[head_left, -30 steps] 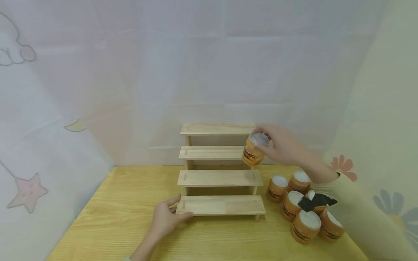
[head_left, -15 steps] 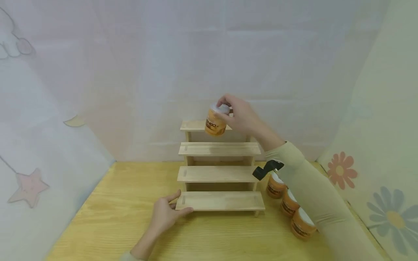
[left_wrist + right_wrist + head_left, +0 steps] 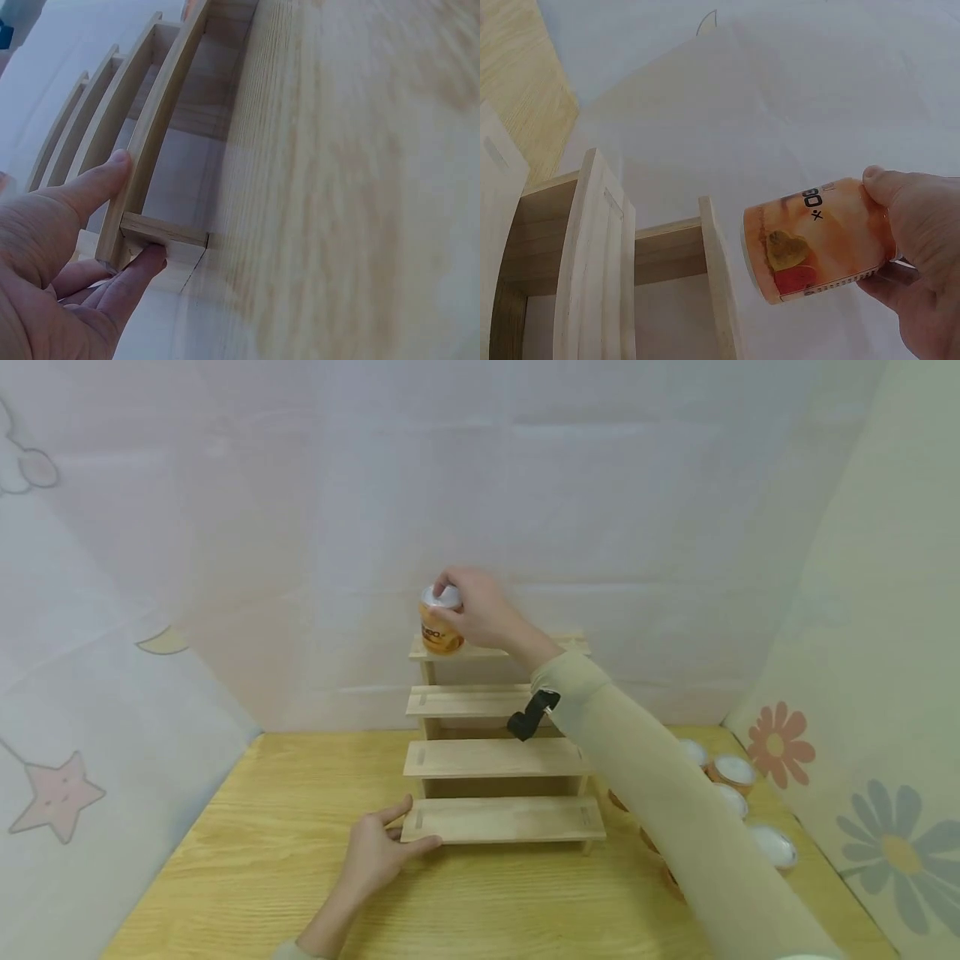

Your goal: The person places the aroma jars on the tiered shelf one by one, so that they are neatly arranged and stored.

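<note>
A stepped wooden shelf (image 3: 502,820) stands on the table with its tiers rising toward the back. My left hand (image 3: 372,853) holds the left end of the lowest tier; in the left wrist view the thumb lies on the board and fingers (image 3: 139,277) curl beneath it. An orange-labelled can (image 3: 440,631) with a whitish top is gripped near its upper rim by my right hand (image 3: 483,610). It is over the left end of the top tier (image 3: 570,643). The right wrist view shows the can's base (image 3: 759,259) beside that board, seemingly just apart from it.
Several more orange cans (image 3: 732,772) stand at the table's right side, partly hidden by my right sleeve (image 3: 637,752). A black wrist mount (image 3: 534,714) hangs below that sleeve. Patterned cloth (image 3: 337,527) encloses the wooden table (image 3: 300,793) at the back and sides.
My right hand has carried the can leftward from the shelf's right side, up over the top tier and then to its left end, slightly lower. The left hand keeps its hold.
</note>
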Available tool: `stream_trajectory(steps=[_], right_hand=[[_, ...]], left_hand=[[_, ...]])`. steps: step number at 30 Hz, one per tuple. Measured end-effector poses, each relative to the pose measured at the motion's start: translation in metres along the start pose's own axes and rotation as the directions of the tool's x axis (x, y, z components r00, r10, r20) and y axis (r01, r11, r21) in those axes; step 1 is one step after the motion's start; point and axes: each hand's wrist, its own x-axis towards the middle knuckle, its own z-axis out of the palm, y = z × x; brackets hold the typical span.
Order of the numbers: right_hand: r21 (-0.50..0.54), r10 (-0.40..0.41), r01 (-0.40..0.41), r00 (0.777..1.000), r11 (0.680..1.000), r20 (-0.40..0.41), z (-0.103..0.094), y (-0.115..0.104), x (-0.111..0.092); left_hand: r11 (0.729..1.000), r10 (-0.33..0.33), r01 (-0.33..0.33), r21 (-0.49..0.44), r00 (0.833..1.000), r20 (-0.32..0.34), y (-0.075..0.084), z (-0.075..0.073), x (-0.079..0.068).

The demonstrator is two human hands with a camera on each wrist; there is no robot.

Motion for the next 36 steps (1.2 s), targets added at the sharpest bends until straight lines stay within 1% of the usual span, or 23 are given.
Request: stream_trajectory(steps=[3, 6, 17, 21, 25, 32, 36], right_hand=[[-0.016, 0.007, -0.007, 1.000, 1.000, 0.006, 0.006, 0.000, 0.008], [-0.028, 0.020, -0.020, 1.000, 0.999, 0.012, 0.010, 0.001, 0.011], [-0.029, 0.033, -0.033, 0.999, 0.999, 0.024, 0.018, 0.006, 0.011], [-0.040, 0.047, -0.048, 0.999, 0.998, -0.011, 0.020, 0.005, 0.011], [-0.033, 0.060, -0.062, 0.997, 0.998, -0.047, 0.020, 0.002, 0.011], [-0.069, 0.035, -0.035, 0.999, 0.997, -0.006, 0.016, 0.001, 0.011], [-0.127, 0.007, -0.009, 1.000, 0.992, -0.015, 0.016, 0.003, 0.011]], left_hand=[[1.000, -0.002, 0.002, 0.004, 1.000, 0.000, 0.001, 0.000, -0.001], [1.000, 0.003, -0.003, 0.014, 1.000, 0.003, 0.000, 0.001, -0.002], [1.000, 0.009, -0.009, -0.013, 1.000, 0.012, 0.001, 0.004, -0.006], [1.000, 0.002, -0.002, -0.013, 1.000, 0.005, 0.001, 0.003, -0.008], [1.000, 0.017, -0.017, 0.022, 1.000, -0.005, 0.002, 0.002, -0.009], [0.998, 0.054, -0.054, 0.035, 0.999, 0.007, 0.004, 0.002, -0.009], [0.997, 0.064, -0.065, 0.034, 0.998, 0.011, 0.005, 0.002, -0.008]])
